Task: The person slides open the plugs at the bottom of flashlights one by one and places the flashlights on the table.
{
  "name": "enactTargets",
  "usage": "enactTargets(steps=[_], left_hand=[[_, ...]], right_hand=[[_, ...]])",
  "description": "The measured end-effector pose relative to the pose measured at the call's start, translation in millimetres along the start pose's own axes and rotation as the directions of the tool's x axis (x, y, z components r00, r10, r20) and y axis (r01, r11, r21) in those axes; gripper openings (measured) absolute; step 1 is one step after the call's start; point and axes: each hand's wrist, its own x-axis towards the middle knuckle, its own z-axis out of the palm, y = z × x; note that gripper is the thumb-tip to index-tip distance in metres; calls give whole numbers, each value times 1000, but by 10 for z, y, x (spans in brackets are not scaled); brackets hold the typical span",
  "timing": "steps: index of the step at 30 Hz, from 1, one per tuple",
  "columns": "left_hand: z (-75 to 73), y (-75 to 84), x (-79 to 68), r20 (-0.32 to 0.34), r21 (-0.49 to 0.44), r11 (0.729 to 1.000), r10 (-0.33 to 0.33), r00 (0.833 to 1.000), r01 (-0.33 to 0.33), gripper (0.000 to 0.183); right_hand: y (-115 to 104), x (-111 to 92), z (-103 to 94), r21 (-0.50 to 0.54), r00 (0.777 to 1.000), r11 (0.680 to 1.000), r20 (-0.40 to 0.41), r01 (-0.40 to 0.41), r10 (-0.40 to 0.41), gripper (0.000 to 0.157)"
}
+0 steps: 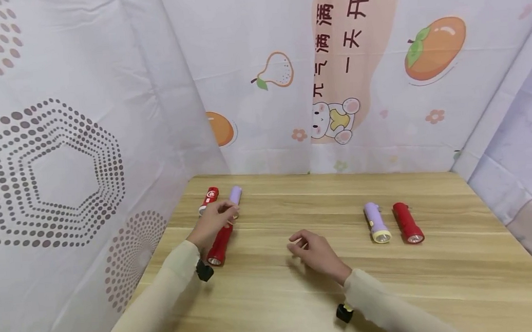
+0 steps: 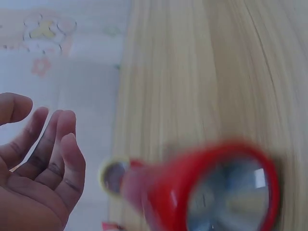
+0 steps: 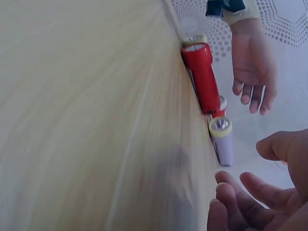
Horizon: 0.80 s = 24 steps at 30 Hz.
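Note:
My left hand (image 1: pixel 215 222) is above the left group of flashlights, its fingers loosely bent and nothing in them. Below it a red flashlight (image 1: pixel 220 246) lies with its lens toward me; in the left wrist view this red flashlight (image 2: pixel 173 192) looms large and blurred. Past the fingertips lies a lavender flashlight (image 1: pixel 235 195), and beside that a red flashlight with white print (image 1: pixel 211 195). A further yellow-rimmed lens (image 3: pixel 196 38) shows behind the near red flashlight in the right wrist view. My right hand (image 1: pixel 317 252) hovers over mid-table, fingers relaxed, holding nothing.
On the right of the wood-grain table (image 1: pixel 294 308) lie a lavender flashlight with a yellow rim (image 1: pixel 375 222) and a red flashlight (image 1: pixel 408 223), side by side. Printed white curtains (image 1: pixel 256 161) hang along the table's back and left edges.

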Motion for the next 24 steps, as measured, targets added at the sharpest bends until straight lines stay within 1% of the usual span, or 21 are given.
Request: enactTargets(steps=[2, 4, 5, 9, 13, 19, 24], left_hand=[[-77, -78, 29, -10, 21, 1000, 3, 1000, -3, 31], [-154, -144, 59, -27, 84, 996, 15, 1000, -13, 28], [-190, -172, 73, -38, 101, 995, 17, 999, -13, 28], [-315, -236, 106, -68, 155, 988, 20, 998, -9, 27], [-430, -291, 115, -82, 194, 981, 11, 997, 5, 23], [-490, -325, 106, -83, 208, 977, -20, 996, 37, 27], [-510, -334, 103, -61, 268, 963, -26, 998, 42, 23]], right_hand=[[-18, 31, 77, -8, 1000, 1000, 10, -7, 7, 31], [-37, 65, 159, -7, 1000, 1000, 24, -14, 14, 30], [-46, 86, 205, -5, 999, 1000, 32, -19, 19, 30], [-116, 165, 391, 29, 996, 998, 83, -47, 45, 29], [-220, 258, 582, 29, 991, 997, 119, -70, 66, 27], [-340, 353, 781, 6, 989, 998, 131, -66, 64, 24], [-432, 403, 932, -4, 989, 998, 135, -60, 60, 24]])
